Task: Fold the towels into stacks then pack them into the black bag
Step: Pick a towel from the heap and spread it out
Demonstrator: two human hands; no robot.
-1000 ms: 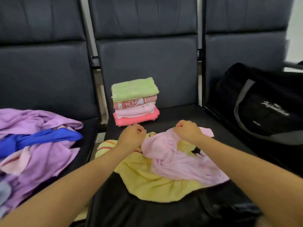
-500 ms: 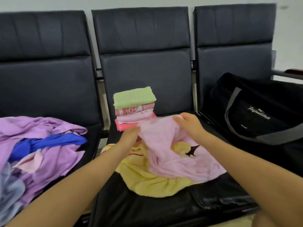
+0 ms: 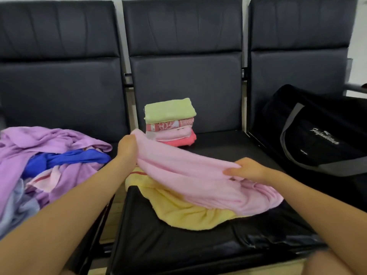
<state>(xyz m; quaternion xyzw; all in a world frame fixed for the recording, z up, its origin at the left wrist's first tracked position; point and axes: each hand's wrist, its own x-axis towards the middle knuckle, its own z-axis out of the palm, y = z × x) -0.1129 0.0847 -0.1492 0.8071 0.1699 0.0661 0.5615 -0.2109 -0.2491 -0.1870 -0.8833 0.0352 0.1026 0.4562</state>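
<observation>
A pink towel [image 3: 190,175] is stretched across the middle seat between both my hands. My left hand [image 3: 127,148] grips its upper left corner, raised off the seat. My right hand [image 3: 245,169] pinches its edge lower down on the right. Under it lies a crumpled yellow towel [image 3: 182,212]. A stack of several folded towels [image 3: 169,122], green on top, stands at the back of the same seat. The black bag [image 3: 317,135] with grey straps sits on the right seat.
A loose heap of purple, blue and pale towels [image 3: 43,161] covers the left seat. Three dark padded chairs [image 3: 184,76] stand in a row with high backs. The middle seat's front [image 3: 178,251] is bare black cushion.
Both hands have lifted the pink towel off the yellow one and pulled apart, the left going up and left, the right going right and down, so the towel now hangs spread between them.
</observation>
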